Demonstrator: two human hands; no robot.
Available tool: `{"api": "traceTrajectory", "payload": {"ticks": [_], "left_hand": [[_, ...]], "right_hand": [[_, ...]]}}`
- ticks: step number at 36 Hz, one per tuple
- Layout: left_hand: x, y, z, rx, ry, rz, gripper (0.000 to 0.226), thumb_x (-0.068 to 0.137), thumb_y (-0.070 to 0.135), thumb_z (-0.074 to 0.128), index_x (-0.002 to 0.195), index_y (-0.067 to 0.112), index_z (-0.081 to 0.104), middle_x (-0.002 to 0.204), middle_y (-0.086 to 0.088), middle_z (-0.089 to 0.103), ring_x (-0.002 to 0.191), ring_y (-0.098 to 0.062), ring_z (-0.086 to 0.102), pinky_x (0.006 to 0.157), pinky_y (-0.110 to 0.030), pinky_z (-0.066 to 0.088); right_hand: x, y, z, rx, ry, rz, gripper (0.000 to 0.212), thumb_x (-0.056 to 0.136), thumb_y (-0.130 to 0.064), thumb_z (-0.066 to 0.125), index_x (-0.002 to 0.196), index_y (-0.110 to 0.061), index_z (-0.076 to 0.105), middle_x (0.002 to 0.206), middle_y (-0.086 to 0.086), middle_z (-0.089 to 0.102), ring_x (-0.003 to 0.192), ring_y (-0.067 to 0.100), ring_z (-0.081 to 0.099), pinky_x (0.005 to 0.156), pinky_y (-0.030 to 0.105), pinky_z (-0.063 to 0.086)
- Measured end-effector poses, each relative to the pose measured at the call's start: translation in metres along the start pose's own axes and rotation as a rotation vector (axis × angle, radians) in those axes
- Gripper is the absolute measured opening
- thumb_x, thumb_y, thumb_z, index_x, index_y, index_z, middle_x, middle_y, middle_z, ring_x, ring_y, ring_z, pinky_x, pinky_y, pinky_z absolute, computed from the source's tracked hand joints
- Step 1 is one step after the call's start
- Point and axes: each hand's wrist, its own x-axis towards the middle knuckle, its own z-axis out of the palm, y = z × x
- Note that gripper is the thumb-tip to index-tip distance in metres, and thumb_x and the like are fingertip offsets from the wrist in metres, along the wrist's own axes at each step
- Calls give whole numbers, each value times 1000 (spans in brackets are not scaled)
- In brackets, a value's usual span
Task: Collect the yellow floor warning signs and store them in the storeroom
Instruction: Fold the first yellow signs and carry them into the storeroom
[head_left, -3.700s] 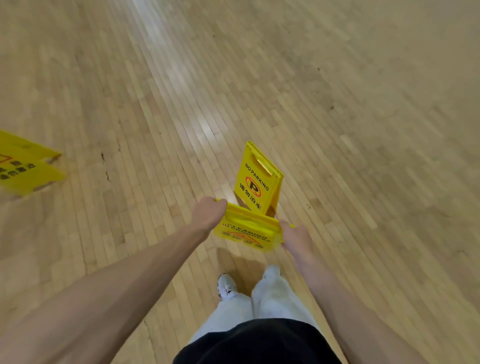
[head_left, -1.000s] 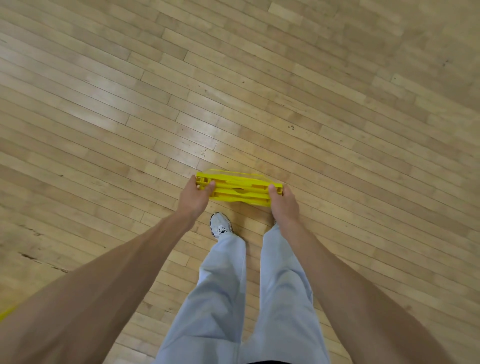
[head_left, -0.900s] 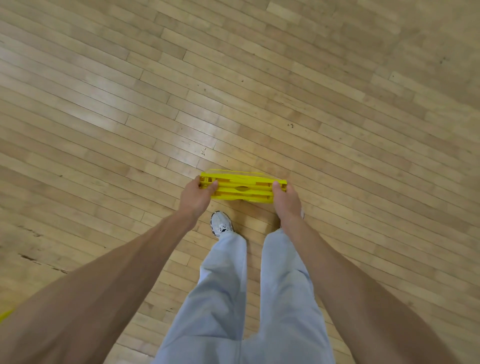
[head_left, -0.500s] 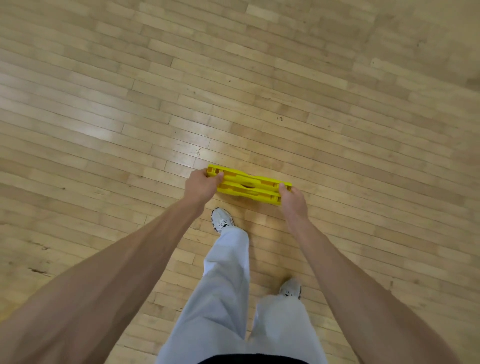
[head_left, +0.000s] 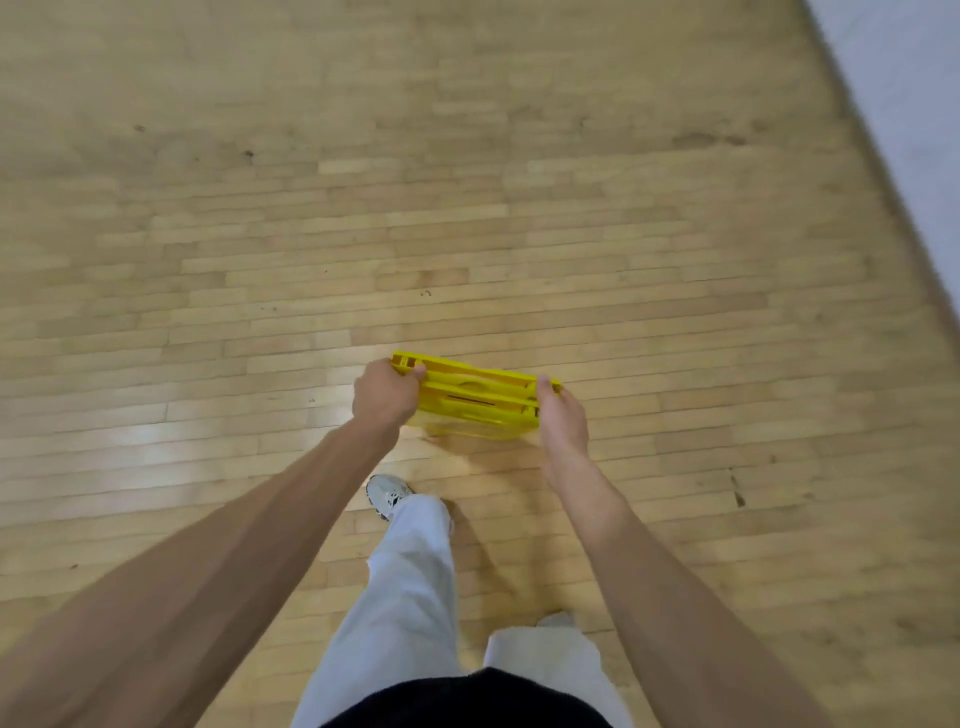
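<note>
The wooden floor (head_left: 467, 182) is filling the view, with a pale surface (head_left: 909, 104) bordering it at upper right. The folded yellow signs (head_left: 475, 395) are being held above the floor, ahead of the legs, with the long axis running left to right. The left hand (head_left: 384, 397) is gripping the left end and the right hand (head_left: 563, 421) the right end, so both hands are equally near. Judged step: carrying to the storeroom, which is not showing.

Wood floor (head_left: 623, 208) — pale wall (head_left: 914, 78) rt.
</note>
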Motion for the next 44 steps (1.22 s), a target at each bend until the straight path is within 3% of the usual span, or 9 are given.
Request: {"api": "traceTrajectory", "payload": {"ticks": [3,9,16,20,27,31,34,38,44], "left_hand": [[-50,27,26,41,7,93,33,90,32,56,107,6,65,109,-17,67,103,-34,60,83,-40,48],[-156,85,87,172,-13,344,38,89,38,57,104,5,66,110,-18,67,102,-35,61,75,-37,45],[-277,152,171,376,-88,661,42,88,39,59,103,1,66,109,-21,67,103,-37,62,77,-39,45],[-326,174,211,415,-148,747,44,88,39,57,100,-2,66,106,-22,68,100,-37,62,73,-38,45],[-411,200,294,359,-361,808,44,92,33,46,105,-5,63,111,-23,65,102,-38,60,76,-38,44],[-453,214,348,372,-503,831,28,85,21,51,89,-4,65,89,-22,62,86,-35,60,66,-36,39],[-479,224,386,390,-596,852,21,83,18,52,69,5,59,70,-10,51,72,-26,49,63,-36,40],[-508,241,447,438,-684,898,29,82,21,54,55,14,47,60,-3,47,67,-24,49,53,-30,32],[-554,257,528,568,-855,1004,29,82,25,57,56,13,53,64,-7,56,67,-27,54,59,-31,36]], "right_hand": [[-12,3,-61,14,54,-50,44,95,-44,44,118,-10,62,124,15,63,118,34,55,98,38,43],[-48,21,-197,55,196,-128,42,96,-40,44,116,-8,64,122,15,64,118,34,55,96,38,40],[-85,55,-349,248,396,-123,42,95,-42,45,114,-9,65,119,14,64,114,31,57,93,37,42],[-99,70,-407,304,555,-106,46,96,-44,44,109,-5,67,113,18,67,109,34,60,84,36,43],[-117,104,-514,324,746,-1,54,98,-46,39,109,-1,68,117,22,67,111,36,61,85,37,45],[-119,124,-573,431,837,47,53,97,-45,34,111,-5,66,123,19,64,115,34,58,84,34,39],[-121,136,-616,428,858,94,56,97,-46,32,116,-5,65,127,17,62,117,34,56,88,34,39],[-118,151,-671,525,908,136,46,91,-42,41,98,-6,69,109,15,69,101,31,63,86,39,48],[-118,176,-720,767,1011,217,23,89,-28,50,78,-12,63,82,6,61,78,22,55,73,40,49]]}}
